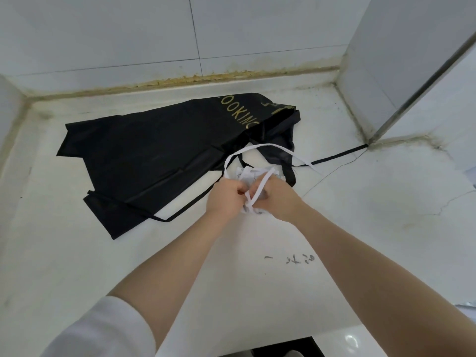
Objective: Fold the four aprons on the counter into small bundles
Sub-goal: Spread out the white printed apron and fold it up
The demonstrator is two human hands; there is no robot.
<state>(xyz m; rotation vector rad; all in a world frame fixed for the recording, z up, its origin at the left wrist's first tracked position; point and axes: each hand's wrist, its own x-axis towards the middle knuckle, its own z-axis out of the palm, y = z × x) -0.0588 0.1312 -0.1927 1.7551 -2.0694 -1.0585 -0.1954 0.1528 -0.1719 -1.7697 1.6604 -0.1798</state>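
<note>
Both hands, left hand point(226, 195) and right hand point(277, 199), pinch the white strap point(257, 188) over the small white apron bundle point(251, 176) mid-tabletop point(360, 228). Cinch evenly, keeping the bundle compact. The black apron point(154, 150) lies unfolded toward the back-left corner.

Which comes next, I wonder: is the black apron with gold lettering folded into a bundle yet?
Not yet. The black apron with gold lettering lies loosely spread on the white counter, its straps trailing.
</note>
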